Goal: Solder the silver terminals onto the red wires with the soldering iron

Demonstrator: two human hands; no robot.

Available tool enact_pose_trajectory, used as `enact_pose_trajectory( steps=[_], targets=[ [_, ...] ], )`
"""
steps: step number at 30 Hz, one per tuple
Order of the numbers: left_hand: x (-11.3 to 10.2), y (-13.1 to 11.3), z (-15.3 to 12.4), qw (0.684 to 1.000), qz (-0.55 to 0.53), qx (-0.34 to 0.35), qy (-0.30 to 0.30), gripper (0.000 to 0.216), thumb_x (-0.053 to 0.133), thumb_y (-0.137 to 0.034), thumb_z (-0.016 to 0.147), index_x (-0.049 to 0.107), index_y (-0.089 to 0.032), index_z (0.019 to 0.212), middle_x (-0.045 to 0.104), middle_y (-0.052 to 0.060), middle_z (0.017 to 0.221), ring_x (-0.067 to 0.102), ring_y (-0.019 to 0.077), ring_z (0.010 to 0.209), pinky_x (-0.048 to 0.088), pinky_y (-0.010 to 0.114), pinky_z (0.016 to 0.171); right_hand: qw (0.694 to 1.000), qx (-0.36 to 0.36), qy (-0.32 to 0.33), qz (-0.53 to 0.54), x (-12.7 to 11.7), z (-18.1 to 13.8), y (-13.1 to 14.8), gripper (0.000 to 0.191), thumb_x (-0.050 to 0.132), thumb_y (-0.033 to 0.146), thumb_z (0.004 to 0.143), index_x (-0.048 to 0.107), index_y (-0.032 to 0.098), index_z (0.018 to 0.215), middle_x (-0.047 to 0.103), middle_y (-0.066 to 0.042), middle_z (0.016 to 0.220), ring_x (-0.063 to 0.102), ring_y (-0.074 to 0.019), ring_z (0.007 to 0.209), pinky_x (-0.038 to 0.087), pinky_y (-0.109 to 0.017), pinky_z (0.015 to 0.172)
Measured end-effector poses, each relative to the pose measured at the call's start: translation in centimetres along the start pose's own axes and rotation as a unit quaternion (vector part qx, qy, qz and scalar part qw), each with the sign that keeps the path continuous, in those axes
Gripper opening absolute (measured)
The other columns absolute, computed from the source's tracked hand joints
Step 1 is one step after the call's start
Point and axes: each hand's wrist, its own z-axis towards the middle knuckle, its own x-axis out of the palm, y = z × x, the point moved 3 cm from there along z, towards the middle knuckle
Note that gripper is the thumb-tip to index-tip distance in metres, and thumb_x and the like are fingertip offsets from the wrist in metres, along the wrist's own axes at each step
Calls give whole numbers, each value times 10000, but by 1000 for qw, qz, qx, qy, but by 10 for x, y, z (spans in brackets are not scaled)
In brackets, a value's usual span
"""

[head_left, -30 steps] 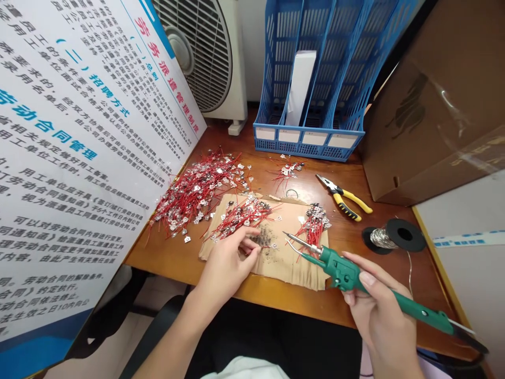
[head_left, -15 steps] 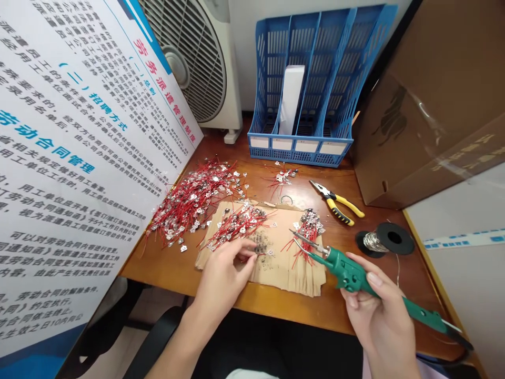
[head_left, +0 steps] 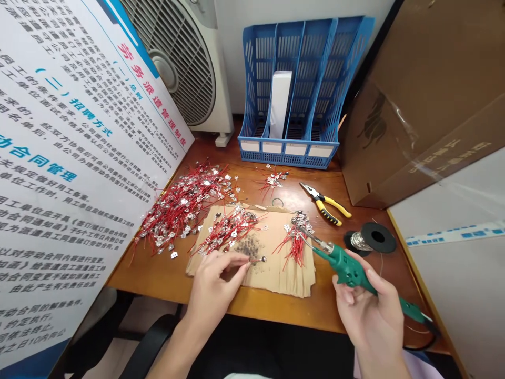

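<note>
My right hand (head_left: 369, 310) is wrapped round a green soldering iron (head_left: 347, 267); its metal tip (head_left: 305, 231) points up-left over a small bunch of red wires with metal tabs (head_left: 295, 239). My left hand (head_left: 215, 284) rests on a piece of brown cardboard (head_left: 276, 276) and pinches a thin wire with a small metal tab (head_left: 263, 259) at its end, beside a dark scorched patch (head_left: 252, 246). A second bunch of red wires (head_left: 226, 229) lies on the cardboard, just beyond my left hand.
A big pile of red wires with tabs (head_left: 177, 205) lies by a leaning printed board (head_left: 71, 158). Yellow-handled pliers (head_left: 325, 202), a solder spool (head_left: 369, 238), a blue file rack (head_left: 295, 89), a fan (head_left: 185, 63) and a cardboard box (head_left: 422, 100) stand on the wooden desk (head_left: 158, 273).
The view has drifted right and down. My left hand has drawn a single wire with a tab out onto the cardboard. The soldering iron's tip has swung over the right bunch.
</note>
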Motion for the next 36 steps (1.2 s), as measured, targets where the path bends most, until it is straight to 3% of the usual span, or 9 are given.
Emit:
enact_pose_trajectory(
  steps=[7,13,16,19,21,24,27,33,36],
  targets=[
    [12,-23,14,999,-31,-20,-37,119,779,-276,970,836,-268,1074,875,25,938,810,233,828,637,356,801,998,-15,-9,54,3,3,-2,405,983,495,668,926,234,973,708,-20,784,419,-83,557,436,-203,462],
    [52,-59,51,996,-76,-21,-48,232,793,-174,960,786,-262,1174,884,24,992,838,248,959,633,393,908,996,-21,16,90,0,8,-1,427,969,523,751,898,211,1033,517,48,713,375,-95,587,427,-189,493],
    [75,-68,57,996,-87,-16,-3,329,850,-162,938,780,-269,1241,901,28,1053,856,281,1042,639,454,998,995,-20,14,97,1,7,0,425,988,520,725,879,208,992,489,58,705,365,-97,584,425,-192,488],
    [83,-71,48,992,-115,10,42,352,837,-168,957,774,-265,1290,908,36,1102,867,278,1068,648,450,1022,994,-5,5,105,1,7,0,406,1010,503,679,837,211,903,478,63,697,367,-94,575,429,-190,478],
    [74,-71,36,992,-115,28,39,305,793,-203,1002,774,-258,1301,902,42,1121,857,257,1026,655,415,968,994,2,2,107,1,6,0,371,999,490,693,801,216,844,485,59,696,381,-94,571,433,-188,478],
    [48,-67,20,996,-81,40,16,218,739,-244,1039,789,-251,1251,856,16,949,784,212,823,633,350,813,994,3,-8,110,0,5,1,319,976,450,732,772,219,813,527,43,708,422,-97,578,451,-187,484],
    [16,-55,15,998,-35,38,19,192,679,-244,1057,803,-246,1204,797,-1,843,730,191,738,598,312,735,993,17,-26,114,-1,4,0,367,1008,410,681,823,200,919,562,40,721,428,-89,576,489,-186,491],
    [-42,-14,38,992,117,15,-47,260,649,-334,1073,845,-248,1220,815,75,1088,752,251,918,611,377,862,994,19,-18,107,1,5,0,488,1092,398,583,832,188,939,622,21,774,457,-94,601,493,-189,459],
    [-48,0,51,988,153,21,-9,256,657,-376,1073,864,-247,1152,777,69,1002,748,276,943,605,405,902,995,12,-12,98,1,4,1,503,1095,408,579,835,183,946,602,30,754,436,-91,594,490,-189,453]
  ],
)
